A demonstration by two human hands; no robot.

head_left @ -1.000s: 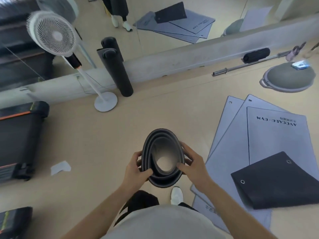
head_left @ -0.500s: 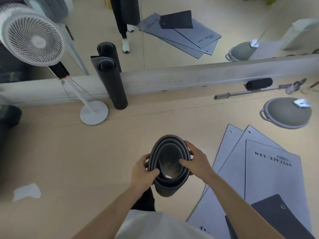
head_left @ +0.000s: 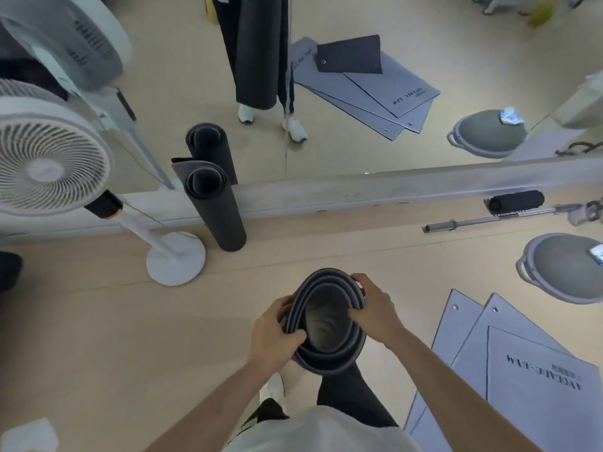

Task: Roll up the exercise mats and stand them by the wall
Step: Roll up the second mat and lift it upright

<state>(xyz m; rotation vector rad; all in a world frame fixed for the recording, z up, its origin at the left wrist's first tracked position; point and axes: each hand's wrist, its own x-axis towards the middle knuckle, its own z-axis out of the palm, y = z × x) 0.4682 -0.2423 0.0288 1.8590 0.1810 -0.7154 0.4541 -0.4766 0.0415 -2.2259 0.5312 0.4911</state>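
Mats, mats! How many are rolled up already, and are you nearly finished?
Not nearly. Done: the standing mat, rolled, is upright against the mirror wall beside the fan. In hand: the carried mat, rolled, gripped at its open end by the left hand and right hand, not yet at the wall. Left: the flat grey mats stacked on the floor at right need rolling and standing.

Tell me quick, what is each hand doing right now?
Left hand: closed, gripping the rolled dark grey foam exercise mat.
Right hand: closed, gripping the same mat.
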